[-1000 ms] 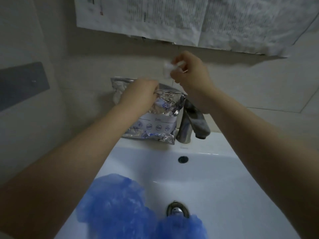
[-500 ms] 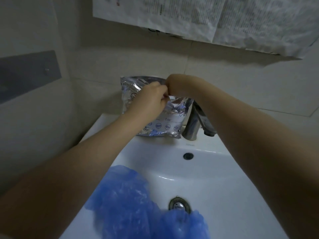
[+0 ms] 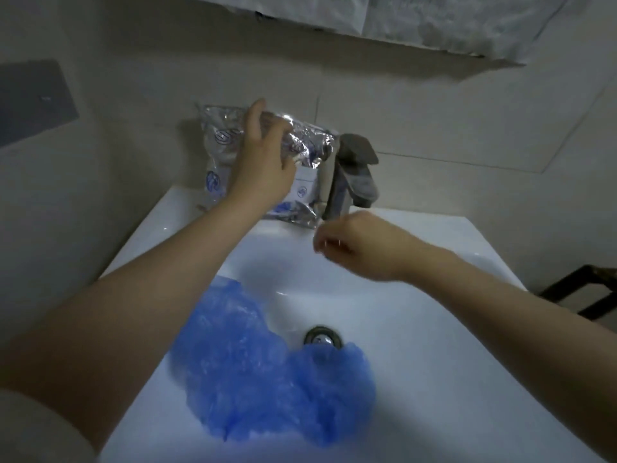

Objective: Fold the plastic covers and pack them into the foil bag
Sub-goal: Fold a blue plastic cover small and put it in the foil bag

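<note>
Plastic covers, blue and crumpled, lie in a heap inside the white sink, filling its 7 o'clock part and reaching to the drain, whose near edge they overlap. Foil bag stands on the sink's back ledge at 11 o'clock, leaning against the tiled wall, just beside the grey faucet at 12 o'clock.

I see my left hand laid over the front of the foil bag near its top edge. Its fingers reach up along the foil and the thumb is set apart to the side, so the hand presses on or lightly holds the bag; I cannot tell whether any fingertip curls over the rim.

My right hand hangs over the basin at 1 o'clock, just in front of the faucet base and apart from both bag and covers. Its fingers are loosely curled downward; motion blur hides whether anything small sits between them.

Printed paper sheets hang on the wall above. A dark frame shows at 3 o'clock.
</note>
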Demonstrator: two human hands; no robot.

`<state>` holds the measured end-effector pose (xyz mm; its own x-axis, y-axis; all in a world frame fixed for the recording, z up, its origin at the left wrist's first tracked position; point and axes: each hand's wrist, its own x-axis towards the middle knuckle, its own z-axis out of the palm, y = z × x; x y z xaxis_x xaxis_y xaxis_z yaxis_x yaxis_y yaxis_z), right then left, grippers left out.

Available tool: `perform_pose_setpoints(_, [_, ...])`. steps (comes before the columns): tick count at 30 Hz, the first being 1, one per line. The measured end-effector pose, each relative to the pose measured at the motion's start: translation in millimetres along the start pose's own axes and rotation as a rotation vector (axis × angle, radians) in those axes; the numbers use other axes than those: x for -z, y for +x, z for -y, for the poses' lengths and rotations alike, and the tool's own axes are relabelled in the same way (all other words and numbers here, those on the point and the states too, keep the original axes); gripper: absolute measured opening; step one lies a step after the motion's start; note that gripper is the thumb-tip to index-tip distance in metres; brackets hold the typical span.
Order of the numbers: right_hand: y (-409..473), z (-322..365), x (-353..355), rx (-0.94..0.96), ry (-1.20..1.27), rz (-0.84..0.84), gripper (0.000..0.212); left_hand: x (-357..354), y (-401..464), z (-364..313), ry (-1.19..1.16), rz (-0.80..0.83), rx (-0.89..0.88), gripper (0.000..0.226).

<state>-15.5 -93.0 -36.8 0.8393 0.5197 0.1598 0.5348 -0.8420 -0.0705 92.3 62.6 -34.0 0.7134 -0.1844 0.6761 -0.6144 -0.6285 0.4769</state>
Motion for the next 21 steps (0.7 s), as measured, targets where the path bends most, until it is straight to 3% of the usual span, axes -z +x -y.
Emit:
perform_pose_setpoints(3, [-28.4, -0.1, -46.6, -0.150, -0.030, 0.261, 0.019, -0.6, -20.8, -17.8, -0.043, 0.029, -0.120, 0.024])
perform_pose_setpoints(6, [-46.1, -4.8, -90.3, -0.396, 0.012, 0.559, 0.046, 2.0, -44.9, -40.8, -0.104, 0.048, -0.264, 0.023])
perform_pose_setpoints(9, [-58.2, -7.7, -125.2, -0.531, 0.089, 0.697, 0.062, 4.4, -64.6, -61.7, -0.129, 0.111, -0.345, 0.025])
perform_pose_setpoints(14, [-63.4, -6.9, -128.2, -0.538, 0.063, 0.578, 0.032, 4.5, -93.0, -80.6, -0.136, 0.314, -0.309, 0.024])
perform_pose_setpoints(18, [-57.7, -15.8, -78.9, -0.636, 0.265, 0.156, 0.023, -4.7, -106.6, -79.5, -0.090, 0.519, -0.176, 0.020])
perform_pose_setpoints(21, [-62.5, -15.5, -50.9, -0.702, 0.735, -0.151, 0.015, -17.7, -115.0, -77.5, -0.089, 0.592, -0.029, 0.056])
